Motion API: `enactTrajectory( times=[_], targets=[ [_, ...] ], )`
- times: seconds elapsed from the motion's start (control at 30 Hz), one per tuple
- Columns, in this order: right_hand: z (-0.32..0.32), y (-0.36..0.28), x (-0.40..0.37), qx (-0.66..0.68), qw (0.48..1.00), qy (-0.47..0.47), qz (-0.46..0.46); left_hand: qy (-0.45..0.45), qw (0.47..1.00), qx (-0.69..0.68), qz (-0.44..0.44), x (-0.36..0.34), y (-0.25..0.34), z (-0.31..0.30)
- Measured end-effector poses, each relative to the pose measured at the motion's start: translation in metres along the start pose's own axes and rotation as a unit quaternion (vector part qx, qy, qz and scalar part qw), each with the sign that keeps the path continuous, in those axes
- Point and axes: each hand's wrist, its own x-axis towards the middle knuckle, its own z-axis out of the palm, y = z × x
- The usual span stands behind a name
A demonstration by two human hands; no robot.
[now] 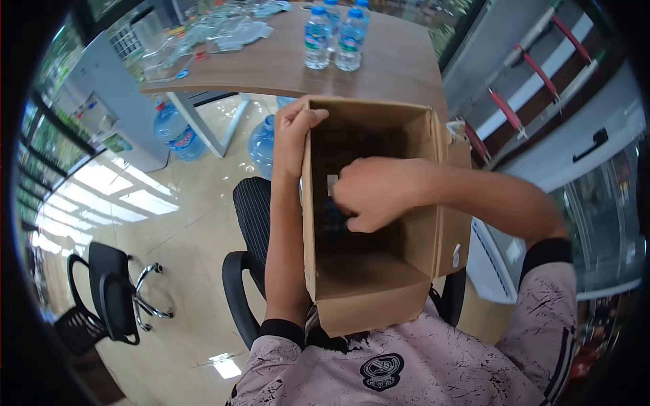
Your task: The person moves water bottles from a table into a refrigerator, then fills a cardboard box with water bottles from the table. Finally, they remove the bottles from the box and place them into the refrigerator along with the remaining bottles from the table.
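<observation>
In the head view, a brown cardboard box (pixel 371 312) stands in front of my chest with its top open toward me. My left hand (pixel 296 128) grips the box's far left corner, thumb over the rim and fingers along the outer wall. My right hand (pixel 376 193) is down inside the box, back of the hand up and fingers curled, slightly blurred. Under its fingertips the shadowed inside shows a dark, bluish patch; I cannot tell what these fingers hold. A small pale label (pixel 332 184) shows beside the knuckles. One flap (pixel 452 223) hangs outward on the right.
Beyond the box is a wooden table (pixel 284 64) with several water bottles (pixel 317 40) and clear plastic packaging (pixel 230 34). Large water jugs (pixel 179 132) stand on the floor near a water dispenser (pixel 112 101). An office chair (pixel 112 291) is at left, a folded ladder (pixel 531 74) at right.
</observation>
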Motion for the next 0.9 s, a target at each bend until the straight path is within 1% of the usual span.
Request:
enactTrajectory(
  times=[0.03, 0.07, 0.13, 0.2, 0.23, 0.27, 0.33, 0.4, 0.47, 0.6, 0.7, 0.77, 0.83, 0.87, 0.9],
  targets=[
    [0.016, 0.0, 0.029, -0.067, 0.992, -0.106, 0.005, -0.003, 1.0, -0.004, -0.011, 0.005, -0.005, 0.002],
    [0.035, 0.004, 0.061, -0.133, 0.968, -0.212, 0.007, -0.013, 1.0, -0.006, -0.024, 0.008, -0.008, 0.005],
    [0.09, 0.031, 0.116, -0.14, 0.958, -0.247, -0.027, -0.029, 0.999, -0.012, -0.023, 0.012, -0.007, 0.014],
    [0.165, 0.077, 0.198, -0.162, 0.966, -0.193, -0.057, -0.034, 0.999, -0.011, -0.035, 0.017, -0.013, 0.018],
    [0.201, 0.098, 0.237, -0.173, 0.968, -0.165, -0.07, -0.032, 0.999, 0.016, -0.027, 0.02, -0.017, 0.017],
    [0.203, 0.103, 0.236, -0.173, 0.973, -0.133, -0.072, -0.027, 0.999, 0.043, -0.017, 0.021, -0.017, 0.017],
    [0.211, 0.115, 0.228, -0.158, 0.981, -0.089, -0.063, -0.028, 0.999, 0.046, -0.009, 0.018, -0.017, 0.018],
    [0.207, 0.116, 0.218, -0.145, 0.985, -0.073, -0.065, -0.04, 0.997, 0.066, 0.022, 0.014, -0.017, 0.016],
    [0.203, 0.113, 0.207, -0.129, 0.987, -0.068, -0.073, -0.03, 0.998, 0.048, 0.001, 0.009, -0.014, 0.018],
    [0.184, 0.099, 0.194, -0.133, 0.983, -0.082, -0.095, -0.01, 0.997, 0.072, 0.018, 0.006, -0.011, 0.005],
    [0.163, 0.075, 0.186, -0.147, 0.976, -0.104, -0.127, 0.017, 0.997, 0.069, 0.039, 0.003, -0.005, -0.012],
    [0.134, 0.045, 0.176, -0.171, 0.964, -0.141, -0.147, 0.041, 0.995, 0.08, 0.044, -0.007, 0.009, -0.017],
    [0.078, 0.002, 0.149, -0.185, 0.947, -0.208, -0.159, 0.063, 0.993, 0.084, 0.052, -0.017, 0.018, -0.025],
    [0.042, -0.023, 0.123, -0.22, 0.937, -0.247, -0.116, 0.076, 0.994, 0.044, 0.066, -0.025, 0.026, -0.022],
    [0.022, -0.028, 0.108, -0.172, 0.954, -0.198, -0.147, 0.086, 0.991, 0.065, 0.075, -0.028, 0.025, -0.036]
  ],
)
